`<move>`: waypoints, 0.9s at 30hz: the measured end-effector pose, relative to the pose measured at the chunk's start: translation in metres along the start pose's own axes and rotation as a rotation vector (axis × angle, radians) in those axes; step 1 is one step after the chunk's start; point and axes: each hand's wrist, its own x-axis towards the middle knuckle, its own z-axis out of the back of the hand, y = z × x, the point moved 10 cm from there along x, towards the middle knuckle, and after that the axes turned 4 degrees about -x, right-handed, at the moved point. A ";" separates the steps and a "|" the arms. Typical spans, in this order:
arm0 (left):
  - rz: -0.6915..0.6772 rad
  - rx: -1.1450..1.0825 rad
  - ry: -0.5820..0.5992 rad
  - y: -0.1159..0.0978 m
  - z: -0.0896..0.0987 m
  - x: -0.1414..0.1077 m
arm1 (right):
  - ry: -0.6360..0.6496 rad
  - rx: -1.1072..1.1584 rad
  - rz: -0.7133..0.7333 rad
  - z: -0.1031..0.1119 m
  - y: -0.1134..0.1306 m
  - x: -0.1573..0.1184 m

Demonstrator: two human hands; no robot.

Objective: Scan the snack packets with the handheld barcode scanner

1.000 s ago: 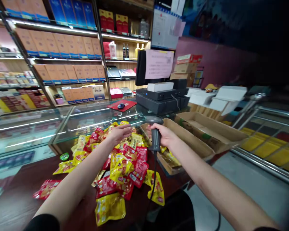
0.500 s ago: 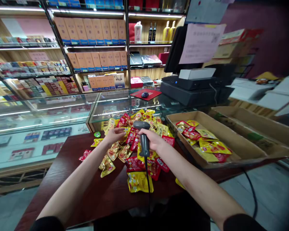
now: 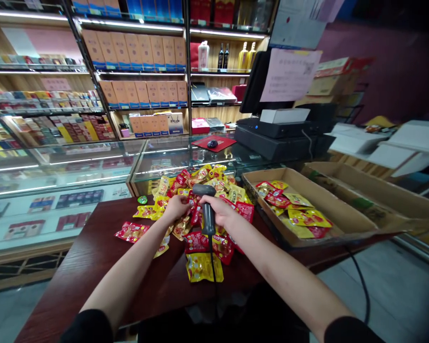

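My right hand (image 3: 219, 209) is wrapped round the handle of a black barcode scanner (image 3: 209, 216), its head over a heap of snack packets (image 3: 238, 194) and its cable hanging toward me. Just left of the scanner, my left hand (image 3: 178, 207) reaches into the heap. Its fingers are pinched together at a red packet; the fingertips are partly hidden. Shiny red, yellow and gold packets are piled on the dark wooden table (image 3: 103, 252). Nearest me lies a yellow packet (image 3: 204, 267), and a red packet (image 3: 131, 232) rests apart at the left.
An open cardboard box (image 3: 346, 214) at the right holds several packets, with another cardboard box (image 3: 389, 190) behind it. A glass display counter (image 3: 164, 155) borders the table's far side. Beyond are a mouse (image 3: 212, 143) on a red mat, a monitor (image 3: 252, 83) and stocked shelves.
My left hand has gone from extended fingers above the packets to a pinch among them, closer to the scanner. The view has shifted slightly; my right hand keeps the scanner.
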 end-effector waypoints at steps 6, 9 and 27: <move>0.146 -0.311 0.087 0.014 0.012 0.001 | 0.023 0.036 0.009 0.002 0.002 -0.001; 0.239 -0.569 0.100 0.015 0.021 -0.003 | 0.053 0.066 0.007 -0.003 0.002 -0.001; 0.294 -0.774 0.233 -0.008 -0.015 -0.028 | 0.143 0.110 0.059 -0.026 0.013 -0.012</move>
